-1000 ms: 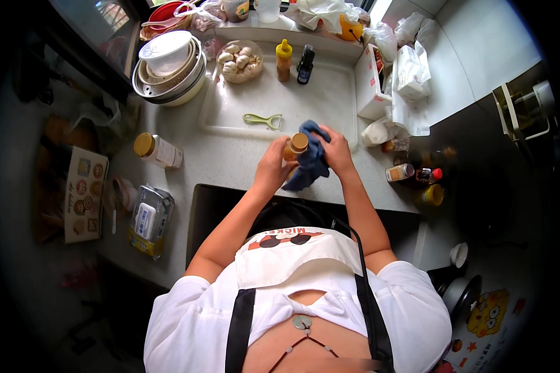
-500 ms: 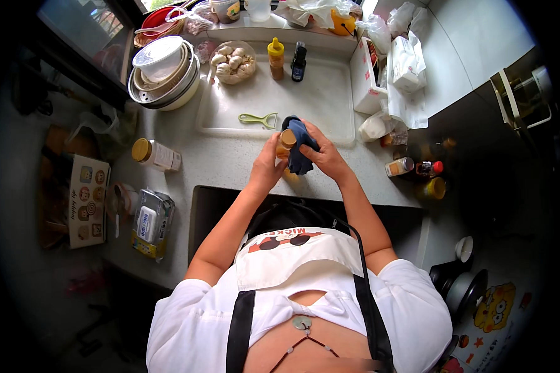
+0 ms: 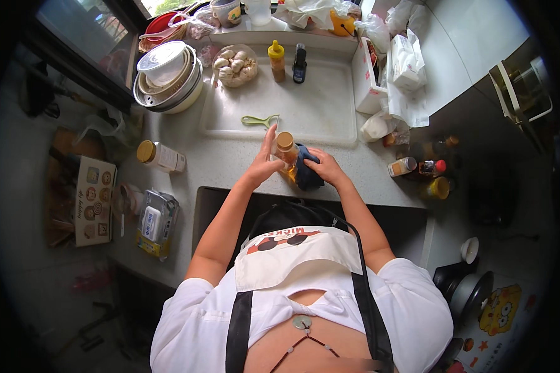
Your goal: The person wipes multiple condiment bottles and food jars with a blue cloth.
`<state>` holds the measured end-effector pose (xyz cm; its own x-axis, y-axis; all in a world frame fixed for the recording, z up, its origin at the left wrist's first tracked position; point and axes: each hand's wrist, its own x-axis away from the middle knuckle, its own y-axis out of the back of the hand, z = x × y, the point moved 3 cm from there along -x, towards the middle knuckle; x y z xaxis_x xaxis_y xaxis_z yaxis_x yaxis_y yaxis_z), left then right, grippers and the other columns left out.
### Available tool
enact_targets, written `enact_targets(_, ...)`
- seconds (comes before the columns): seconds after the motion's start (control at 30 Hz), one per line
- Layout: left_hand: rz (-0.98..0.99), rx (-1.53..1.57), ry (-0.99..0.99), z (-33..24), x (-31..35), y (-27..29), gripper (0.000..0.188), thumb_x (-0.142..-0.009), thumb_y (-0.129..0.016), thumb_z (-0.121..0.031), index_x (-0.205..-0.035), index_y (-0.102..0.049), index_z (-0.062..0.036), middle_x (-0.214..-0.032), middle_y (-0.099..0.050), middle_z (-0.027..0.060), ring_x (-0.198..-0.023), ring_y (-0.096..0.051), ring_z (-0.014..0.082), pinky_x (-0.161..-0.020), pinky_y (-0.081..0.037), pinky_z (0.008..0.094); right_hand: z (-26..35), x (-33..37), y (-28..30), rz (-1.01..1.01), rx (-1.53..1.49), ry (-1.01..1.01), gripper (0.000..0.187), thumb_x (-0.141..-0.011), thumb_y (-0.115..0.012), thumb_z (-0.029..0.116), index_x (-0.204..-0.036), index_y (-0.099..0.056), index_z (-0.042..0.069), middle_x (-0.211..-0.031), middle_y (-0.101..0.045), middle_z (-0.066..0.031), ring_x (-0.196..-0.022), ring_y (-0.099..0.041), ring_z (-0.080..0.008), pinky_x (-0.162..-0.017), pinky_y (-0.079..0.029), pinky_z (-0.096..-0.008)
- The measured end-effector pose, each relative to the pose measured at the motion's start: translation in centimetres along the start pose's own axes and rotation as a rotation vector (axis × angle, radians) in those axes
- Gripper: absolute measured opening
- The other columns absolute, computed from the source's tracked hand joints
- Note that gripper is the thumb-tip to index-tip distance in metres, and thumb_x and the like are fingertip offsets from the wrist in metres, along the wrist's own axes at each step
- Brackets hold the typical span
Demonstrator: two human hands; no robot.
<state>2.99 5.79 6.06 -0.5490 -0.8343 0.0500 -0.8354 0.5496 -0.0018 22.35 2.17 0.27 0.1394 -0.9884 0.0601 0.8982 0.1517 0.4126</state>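
Note:
A clear bottle (image 3: 286,155) with a tan cap and amber liquid is in front of me, over the near part of the counter. My left hand (image 3: 263,163) steadies it from the left, thumb across its side and fingers stretched along it. On the other side, my right hand (image 3: 327,168) grips a dark blue cloth (image 3: 308,171) and presses it against the bottle. The cloth hides the bottle's right side, and I cannot tell whether its base touches the counter. Just beyond my left fingertips lies a green peeler (image 3: 259,120) on a pale tray (image 3: 317,115).
The tray also bears a bowl of garlic (image 3: 235,66), a yellow-capped bottle (image 3: 277,61) and a dark bottle (image 3: 299,63). Stacked basins (image 3: 168,81), a yellow-lidded jar (image 3: 160,155) and a wipes pack (image 3: 155,224) stand left. Seasoning jars (image 3: 402,166) are right. The sink (image 3: 214,208) lies nearest.
The bottle has come slightly nearer and shows more of its body. My right hand and the cloth have slid down its side. My left fingers have straightened.

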Motion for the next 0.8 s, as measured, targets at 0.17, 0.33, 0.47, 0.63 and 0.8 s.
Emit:
enact_targets(0.17,-0.122,-0.017,0.034,-1.2,1.3,0.4,0.088,-0.064,-0.051,-0.007,-0.142,-0.010,-0.0085,-0.146,-0.012,0.0114,-0.137,-0.006,0.0240,-0.108,-0.010,0.0381,2.4,0.2,1.5,-0.047,-0.094,0.008,0.040,-0.083,-0.059,0.023,-0.117,-0.053,0.001,-0.122,-0.052,-0.0134,-0.112,-0.049,-0.0227,-0.096,-0.036,-0.0307)
enact_targets(0.33,-0.280,0.681,0.433,-1.0,4.0,-0.7,0.063,-0.087,-0.050,-0.040,-0.135,-0.029,-0.0067,-0.140,-0.026,0.0087,-0.131,-0.020,0.0222,-0.107,-0.013,0.0408,9.3,-0.3,3.2,-0.034,-0.322,0.144,0.035,-0.085,-0.056,0.014,-0.117,-0.053,0.001,-0.130,-0.045,-0.0111,-0.114,-0.046,-0.0184,-0.096,-0.036,-0.0293)
enact_targets(0.47,-0.202,0.550,0.332,-1.8,3.4,-2.0,0.061,-0.086,-0.048,-0.051,-0.130,-0.035,-0.0112,-0.130,-0.037,0.0040,-0.124,-0.030,0.0169,-0.104,-0.015,0.0380,10.6,-0.8,1.7,-0.001,-0.239,0.300,0.035,-0.081,-0.055,0.007,-0.115,-0.053,0.000,-0.129,-0.045,-0.0132,-0.116,-0.046,-0.0220,-0.098,-0.035,-0.0313)
enact_targets(0.63,-0.272,0.553,0.207,-3.7,2.3,-3.0,0.049,-0.086,-0.051,-0.045,-0.108,-0.042,-0.0018,-0.109,-0.048,0.0112,-0.105,-0.042,0.0178,-0.091,-0.031,0.0315,8.7,-0.6,0.8,-0.034,-0.268,0.226,0.041,-0.077,-0.053,0.003,-0.118,-0.051,-0.001,-0.128,-0.046,-0.0163,-0.118,-0.045,-0.0273,-0.099,-0.034,-0.0325)
enact_targets(0.8,-0.312,0.556,0.213,-2.1,2.2,-3.3,0.045,-0.083,-0.053,-0.038,-0.117,-0.045,-0.0093,-0.113,-0.048,0.0034,-0.110,-0.040,0.0151,-0.097,-0.026,0.0351,2.5,-1.0,-2.1,-0.116,-0.070,0.137,0.042,-0.076,-0.051,0.004,-0.118,-0.050,-0.001,-0.124,-0.049,-0.0186,-0.116,-0.047,-0.0292,-0.098,-0.036,-0.0325)
